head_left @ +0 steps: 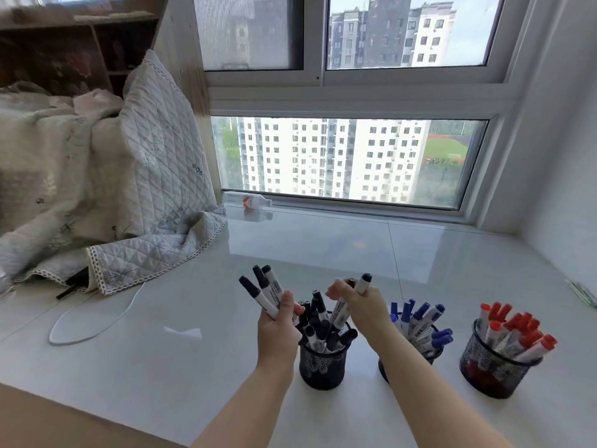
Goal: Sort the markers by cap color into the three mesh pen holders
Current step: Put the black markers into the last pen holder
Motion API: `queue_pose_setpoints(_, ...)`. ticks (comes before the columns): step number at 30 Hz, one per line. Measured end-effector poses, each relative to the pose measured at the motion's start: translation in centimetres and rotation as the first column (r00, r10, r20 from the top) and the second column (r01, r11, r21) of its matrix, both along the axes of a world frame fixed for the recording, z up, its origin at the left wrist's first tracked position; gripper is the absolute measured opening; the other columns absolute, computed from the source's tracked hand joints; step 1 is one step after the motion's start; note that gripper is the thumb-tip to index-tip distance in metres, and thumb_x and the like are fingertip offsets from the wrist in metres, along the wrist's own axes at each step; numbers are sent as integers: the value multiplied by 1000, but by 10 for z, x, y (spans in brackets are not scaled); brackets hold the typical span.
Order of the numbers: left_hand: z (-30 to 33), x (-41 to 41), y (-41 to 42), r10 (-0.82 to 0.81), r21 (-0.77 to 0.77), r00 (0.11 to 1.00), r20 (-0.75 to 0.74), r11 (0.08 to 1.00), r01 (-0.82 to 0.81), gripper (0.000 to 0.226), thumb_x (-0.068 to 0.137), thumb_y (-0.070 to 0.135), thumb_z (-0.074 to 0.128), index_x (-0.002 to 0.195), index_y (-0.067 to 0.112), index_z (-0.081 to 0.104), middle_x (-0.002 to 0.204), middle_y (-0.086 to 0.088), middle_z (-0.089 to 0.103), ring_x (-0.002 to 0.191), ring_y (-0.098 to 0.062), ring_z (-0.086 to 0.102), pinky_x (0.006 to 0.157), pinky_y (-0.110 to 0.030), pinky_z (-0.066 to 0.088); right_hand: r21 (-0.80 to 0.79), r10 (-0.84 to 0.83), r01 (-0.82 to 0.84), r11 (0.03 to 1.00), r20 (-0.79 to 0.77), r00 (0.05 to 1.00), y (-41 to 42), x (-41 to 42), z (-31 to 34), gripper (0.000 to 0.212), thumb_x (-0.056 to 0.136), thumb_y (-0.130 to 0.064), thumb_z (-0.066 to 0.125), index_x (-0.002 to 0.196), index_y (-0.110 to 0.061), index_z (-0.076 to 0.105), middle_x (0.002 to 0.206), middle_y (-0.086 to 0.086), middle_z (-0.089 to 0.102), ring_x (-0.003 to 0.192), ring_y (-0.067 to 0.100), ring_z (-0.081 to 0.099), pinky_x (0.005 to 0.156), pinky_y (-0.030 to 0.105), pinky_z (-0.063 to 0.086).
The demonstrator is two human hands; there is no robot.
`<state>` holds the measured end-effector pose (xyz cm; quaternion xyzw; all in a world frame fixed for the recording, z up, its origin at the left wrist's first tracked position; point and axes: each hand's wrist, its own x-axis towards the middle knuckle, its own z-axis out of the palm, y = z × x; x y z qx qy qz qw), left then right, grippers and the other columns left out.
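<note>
Three black mesh pen holders stand in a row on the white sill. The left holder [321, 370] carries several black-capped markers [318, 321]. The middle holder [431, 352], partly hidden by my right forearm, carries blue-capped markers [426, 318]. The right holder [491, 371] carries red-capped markers [520, 331]. My left hand [279, 328] grips three black-capped markers [263, 289] fanned upward, just left of the left holder. My right hand [358, 302] holds one black-capped marker [361, 284] above the left holder, its lower end pointing down into it.
A quilted grey blanket [139, 189] is heaped on the left, with a white cable [97, 321] looping out from under it. A clear plastic bottle [247, 201] lies by the window frame. The sill's front edge runs low at the left.
</note>
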<state>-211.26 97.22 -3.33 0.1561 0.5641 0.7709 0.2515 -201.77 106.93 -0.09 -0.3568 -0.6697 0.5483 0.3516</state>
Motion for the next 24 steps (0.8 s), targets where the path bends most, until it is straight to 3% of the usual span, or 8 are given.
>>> queue_pose_setpoints(3, -1, 1, 1, 2, -9, 1000, -23, 1000, -2, 28, 88, 39, 55, 73, 15, 57, 63, 7, 60, 64, -10, 54, 56, -22, 43, -5, -23, 23, 1000, 78, 997, 2, 3, -1, 21, 91, -23, 55, 76, -18, 69, 86, 0, 69, 88, 17, 63, 68, 24, 45)
queue_pose_setpoints(8, -2, 7, 4, 6, -33, 999, -52, 999, -8, 28, 89, 38, 54, 75, 13, 57, 62, 10, 60, 53, 2, 55, 51, -15, 42, -123, 262, -235, 964, 308, 915, 1, 3, 0, 25, 91, -33, 54, 114, -29, 59, 99, -8, 63, 86, 3, 57, 66, 16, 42)
queue_pose_setpoints(12, -2, 10, 7, 24, -3, 999, -45, 1000, -24, 23, 89, 38, 55, 79, 18, 57, 68, 10, 61, 59, 1, 57, 57, -19, 42, 69, 79, -90, 994, 144, 986, 1, 3, -1, 24, 90, -31, 55, 113, -31, 55, 101, -9, 60, 87, -1, 56, 68, 13, 40)
queue_pose_setpoints(15, -2, 13, 11, 26, 4, 999, -18, 1000, -26, 26, 90, 39, 53, 76, 17, 56, 63, 9, 55, 56, -4, 52, 58, -23, 39, 130, 34, -51, 990, 127, 991, 1, 2, -7, 21, 94, -26, 47, 108, -34, 60, 83, -12, 63, 63, 1, 55, 54, 11, 40)
queue_pose_setpoints(17, -3, 15, 13, 28, -4, 999, -20, 1000, -28, 30, 90, 40, 52, 71, 17, 54, 56, 9, 48, 49, -5, 46, 54, -24, 37, 16, 136, -142, 990, 188, 973, 0, 0, -12, 28, 96, -21, 43, 116, -27, 62, 69, -9, 59, 39, 1, 45, 41, 13, 34)
queue_pose_setpoints(19, -4, 16, 16, 25, -6, 999, -30, 1000, -26, 28, 90, 41, 52, 74, 17, 53, 58, 8, 47, 51, -8, 45, 54, -25, 36, -90, 194, -179, 980, 192, 962, 2, 0, -12, 33, 98, -19, 41, 127, -25, 54, 72, -9, 56, 33, 2, 40, 36, 13, 32)
queue_pose_setpoints(22, -8, 17, 18, 31, 2, 999, -36, 1000, -31, 27, 89, 42, 52, 83, 16, 56, 62, 7, 51, 57, -11, 49, 56, -26, 38, -98, 165, -146, 984, 231, 959, 6, 2, -14, 39, 99, -20, 36, 137, -24, 43, 102, 11, 68, 64, 18, 62, 52, 28, 48)
queue_pose_setpoints(24, -10, 16, 20, 97, 21, 995, -31, 995, -97, 27, 91, 41, 51, 83, 16, 59, 68, 7, 60, 63, -12, 57, 61, -27, 43, -119, 138, -109, 987, 273, 952, 9, 3, -19, 38, 100, -18, 33, 136, -17, 44, 122, 15, 60, 77, 18, 61, 67, 29, 52)
